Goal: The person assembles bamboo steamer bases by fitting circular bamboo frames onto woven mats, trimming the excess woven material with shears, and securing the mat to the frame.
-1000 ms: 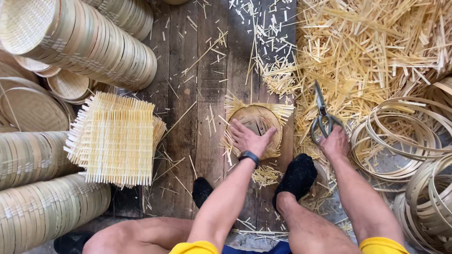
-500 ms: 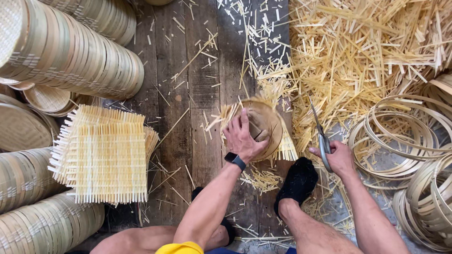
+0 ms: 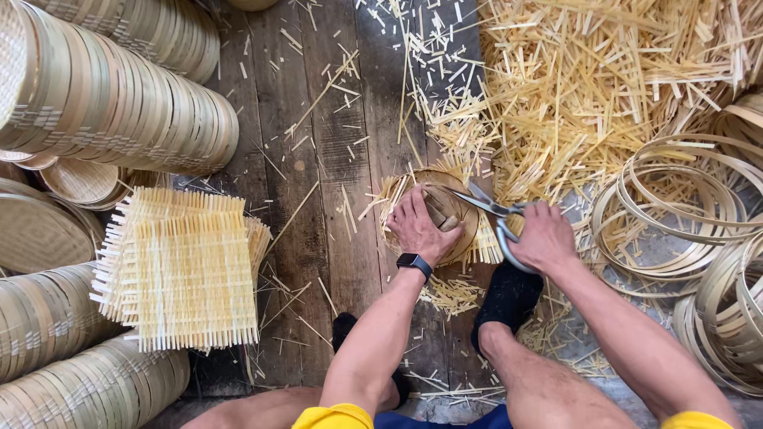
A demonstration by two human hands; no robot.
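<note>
I judge the step in hand to be trimming: my left hand (image 3: 419,228) lies spread and flat on a round bamboo tray (image 3: 445,210) that sits on the wooden floor (image 3: 318,159) just ahead of my feet, near the middle of the planks, pressing it down, with a black watch (image 3: 414,263) on that wrist. My right hand (image 3: 543,237) has its grip closed around the handles of the scissors (image 3: 491,214), whose blades stand slightly parted and point left across the tray's right rim, where a fringe of woven strip ends (image 3: 485,248) juts past the hoop. A similar fringe shows at the tray's far left side, so I would say part of the rim is not yet cut clean, though my hand hides much of it. The next cut, to my eye, calls for the blades to run close along the hoop without biting into it, and for the left hand to turn the tray so fresh ends come under the blades, with fingertips kept off the cutting line. A stack of square woven mats (image 3: 183,266) lies toward the floor's left edge beside rows of finished trays (image 3: 119,103), a heap of bamboo offcuts (image 3: 588,87) fills the far right corner, and loose bamboo hoops (image 3: 683,206) crowd the right edge.
</note>
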